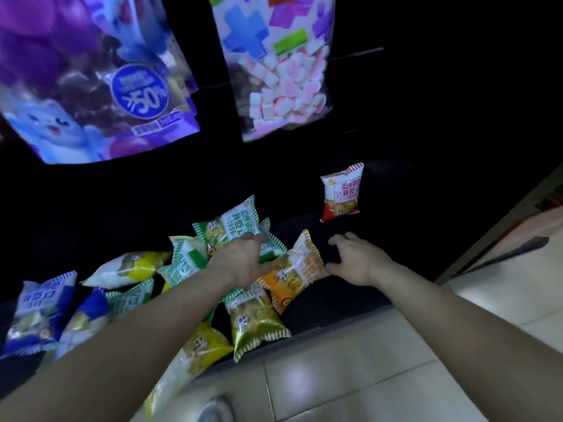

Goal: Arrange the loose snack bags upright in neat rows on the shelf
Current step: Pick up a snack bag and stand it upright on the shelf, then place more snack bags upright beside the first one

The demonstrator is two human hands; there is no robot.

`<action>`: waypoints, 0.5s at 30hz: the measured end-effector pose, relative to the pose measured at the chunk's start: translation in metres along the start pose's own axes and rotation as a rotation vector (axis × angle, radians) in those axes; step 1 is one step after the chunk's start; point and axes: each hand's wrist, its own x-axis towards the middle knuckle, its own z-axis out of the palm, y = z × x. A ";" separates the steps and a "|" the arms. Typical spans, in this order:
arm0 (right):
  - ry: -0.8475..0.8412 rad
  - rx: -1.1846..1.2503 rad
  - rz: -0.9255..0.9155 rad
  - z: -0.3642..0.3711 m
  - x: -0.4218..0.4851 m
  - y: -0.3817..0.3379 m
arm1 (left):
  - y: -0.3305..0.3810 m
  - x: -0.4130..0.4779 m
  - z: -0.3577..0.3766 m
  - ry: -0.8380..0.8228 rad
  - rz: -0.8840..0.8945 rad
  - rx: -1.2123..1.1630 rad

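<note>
Snack bags [182, 263] partly hidden under left forearm [146, 321]; purple bag [61, 71] blurred.

A black shelf [335, 303] stands in dim light on a glossy pale tiled floor [380, 376].

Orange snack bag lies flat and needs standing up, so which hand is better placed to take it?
Probably the right hand: it is open at the right edge of the orange bag, beside bare shelf. The left hand lies across green bags.
</note>
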 end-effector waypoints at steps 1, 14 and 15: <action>-0.021 -0.015 0.004 0.006 0.003 -0.002 | -0.002 -0.003 0.003 -0.003 0.020 -0.007; -0.124 0.279 0.105 0.068 0.096 -0.001 | -0.034 0.015 0.030 0.018 0.077 -0.110; -0.140 0.332 0.117 0.071 0.100 0.000 | -0.039 0.015 0.031 0.015 0.065 -0.114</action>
